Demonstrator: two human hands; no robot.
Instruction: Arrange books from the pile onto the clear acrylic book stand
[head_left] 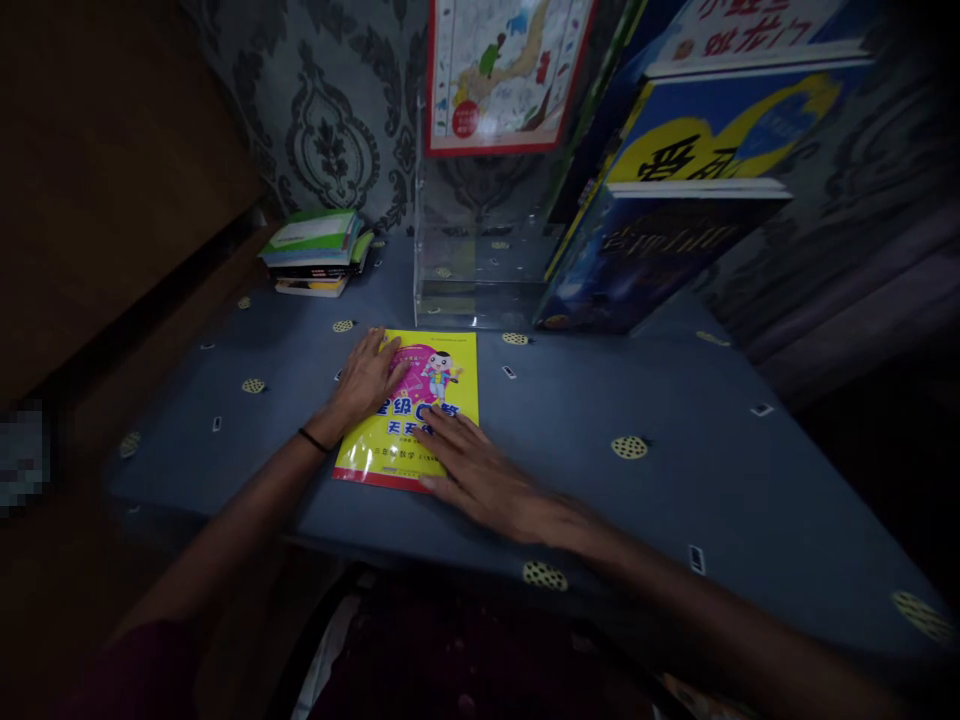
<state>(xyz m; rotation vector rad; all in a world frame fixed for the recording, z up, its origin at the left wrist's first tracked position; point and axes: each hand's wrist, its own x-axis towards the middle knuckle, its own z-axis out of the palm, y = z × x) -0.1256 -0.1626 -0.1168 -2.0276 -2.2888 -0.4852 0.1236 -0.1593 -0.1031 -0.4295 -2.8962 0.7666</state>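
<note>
One blue-gray table bearing a yellow book

The blue-gray table (570, 430) is spreading out around the yellow book (405, 440), its covering showing small yellow printed shapes. Just past the yellow book's far edge, a clear stand (480, 300) is rising, with a red-bordered book (502, 80) showing high up. Beyond the yellow book and to its right, a dark blue book (660, 260) is standing in front of a blue-and-yellow book (720, 130). Beyond it to the left, well apart, a small stack of books (315, 250) is lying. The yellow book itself is lying flat on the table, cover up. Across its lower right part, the right hand (480, 470) is resting palm down, fingers outstretched, gripping nothing. Over its upper left part, the left hand (367, 375) is lying likewise, flat and extended, pressing or merely touching: I cannot tell. Just left of the yellow book, a black wristband (313, 440) is encircling the left wrist.
</note>
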